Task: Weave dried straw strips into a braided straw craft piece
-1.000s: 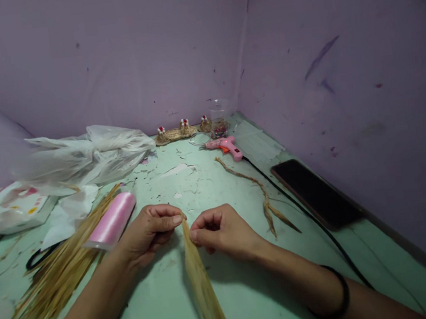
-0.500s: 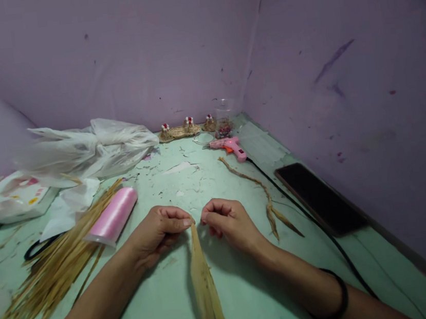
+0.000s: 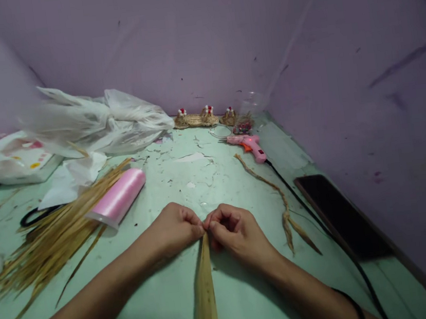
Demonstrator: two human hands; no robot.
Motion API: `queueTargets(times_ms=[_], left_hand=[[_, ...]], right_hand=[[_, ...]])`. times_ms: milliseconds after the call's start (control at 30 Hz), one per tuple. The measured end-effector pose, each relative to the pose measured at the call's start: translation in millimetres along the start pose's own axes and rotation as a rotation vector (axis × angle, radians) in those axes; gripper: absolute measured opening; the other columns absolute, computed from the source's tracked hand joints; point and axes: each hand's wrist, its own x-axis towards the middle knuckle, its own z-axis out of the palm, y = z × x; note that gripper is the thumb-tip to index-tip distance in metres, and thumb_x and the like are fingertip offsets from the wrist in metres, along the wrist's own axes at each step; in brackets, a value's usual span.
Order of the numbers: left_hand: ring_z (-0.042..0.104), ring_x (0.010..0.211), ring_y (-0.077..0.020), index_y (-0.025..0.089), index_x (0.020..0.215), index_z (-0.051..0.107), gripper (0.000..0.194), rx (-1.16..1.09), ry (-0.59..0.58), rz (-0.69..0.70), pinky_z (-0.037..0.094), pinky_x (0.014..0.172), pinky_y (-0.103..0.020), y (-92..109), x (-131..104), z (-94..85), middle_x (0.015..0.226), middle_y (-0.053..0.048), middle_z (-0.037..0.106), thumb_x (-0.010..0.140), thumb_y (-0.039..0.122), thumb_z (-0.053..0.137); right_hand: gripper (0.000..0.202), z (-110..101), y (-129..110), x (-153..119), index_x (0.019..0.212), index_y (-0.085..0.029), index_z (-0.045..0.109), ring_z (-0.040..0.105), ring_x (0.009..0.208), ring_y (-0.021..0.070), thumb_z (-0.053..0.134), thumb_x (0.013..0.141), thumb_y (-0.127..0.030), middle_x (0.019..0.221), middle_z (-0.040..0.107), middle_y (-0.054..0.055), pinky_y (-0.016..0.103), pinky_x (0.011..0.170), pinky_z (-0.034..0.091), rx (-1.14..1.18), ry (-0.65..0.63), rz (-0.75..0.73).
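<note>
My left hand point(image 3: 177, 228) pinches the top end of a dried tan leaf strip point(image 3: 205, 300), which hangs down toward the near edge of the view. Beside it, the closed fingers of my right hand point(image 3: 231, 229) meet the left fingertips at the strip's tip; what lies between them is too small to make out. A twisted dried strand point(image 3: 270, 183) rests to the right of my hands. On the left, a pink ribbon spool point(image 3: 119, 199) lies over a bundle of dried strips point(image 3: 56, 241).
A pink glue gun point(image 3: 248, 146) with a black cable lies ahead, right of centre. A dark phone point(image 3: 342, 216) rests at the right edge. White plastic bags point(image 3: 103, 121) and woven pieces with red and white beads point(image 3: 196, 120) stand along the back wall.
My right fingers have closed in against my left fingertips at the strip's tip. The strip has narrowed in view. The camera view has shifted, moving the surroundings sideways.
</note>
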Motion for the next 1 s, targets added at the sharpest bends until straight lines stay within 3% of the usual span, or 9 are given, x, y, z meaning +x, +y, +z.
queueTargets(times_ms=[133, 267, 467, 633, 833, 1000], left_hand=[[0.037, 0.046, -0.0095, 0.015, 0.056, 0.06, 0.012, 0.279, -0.001, 0.11, 0.025, 0.044, -0.021, -1.0, -3.3, -6.4, 0.048, 0.001, 0.048, 0.061, 0.02, 0.05], [0.039, 0.046, -0.0109, 0.017, 0.053, 0.058, 0.012, 0.426, 0.041, 0.158, 0.023, 0.043, -0.022, 4.7, -9.5, -18.9, 0.047, 0.001, 0.049, 0.062, 0.023, 0.053], [0.033, 0.037, -0.0084, 0.018, 0.04, 0.053, 0.018, 0.403, 0.098, 0.224, 0.016, 0.042, -0.023, 16.6, -19.5, -35.5, 0.038, 0.004, 0.042, 0.057, 0.019, 0.06], [0.033, 0.038, -0.0082, 0.018, 0.043, 0.056, 0.018, 0.425, 0.099, 0.346, 0.014, 0.042, -0.023, 21.2, -23.3, -40.8, 0.038, 0.003, 0.043, 0.06, 0.019, 0.061], [0.037, 0.041, -0.0093, 0.017, 0.048, 0.061, 0.015, 0.434, 0.145, 0.45, 0.016, 0.044, -0.022, 35.2, -22.9, -39.3, 0.041, 0.001, 0.048, 0.063, 0.021, 0.06], [0.04, 0.047, -0.0113, 0.018, 0.049, 0.063, 0.009, 0.412, 0.151, 0.501, 0.02, 0.046, -0.024, 44.6, -9.5, -28.8, 0.047, -0.001, 0.053, 0.057, 0.016, 0.06]], right_hand=[[0.007, -1.1, 3.4, 2.7, 0.061, -0.016, 0.052, 0.051, 0.049, 0.0096, 0.054, 0.067, -0.019, 0.056, 0.056, -0.001, 0.022, 0.048, 0.041, -0.057, -0.019, 0.06], [0.015, -2.2, 1.6, 4.8, 0.06, -0.016, 0.05, 0.052, 0.05, 0.0093, 0.063, 0.064, -0.023, 0.058, 0.058, -0.001, 0.023, 0.05, 0.043, 0.066, -0.083, 0.133], [0.024, 0.8, -2.8, 7.9, 0.061, -0.017, 0.045, 0.054, 0.047, 0.0092, 0.069, 0.059, -0.021, 0.052, 0.057, -0.003, 0.023, 0.047, 0.045, 0.148, -0.059, 0.189], [0.029, 4.2, -5.2, 9.3, 0.064, -0.018, 0.042, 0.056, 0.046, 0.0101, 0.07, 0.055, -0.017, 0.05, 0.057, -0.004, 0.022, 0.044, 0.046, 0.186, 0.001, 0.245], [0.024, 4.0, -6.1, 9.2, 0.078, -0.016, 0.05, 0.055, 0.046, 0.0098, 0.065, 0.058, -0.014, 0.05, 0.058, -0.004, 0.022, 0.044, 0.046, 0.138, -0.006, 0.231], [0.008, 2.8, -4.9, 9.5, 0.063, -0.016, 0.054, 0.052, 0.045, 0.0086, 0.062, 0.06, -0.015, 0.049, 0.056, -0.003, 0.021, 0.045, 0.043, 0.074, -0.045, 0.17]])
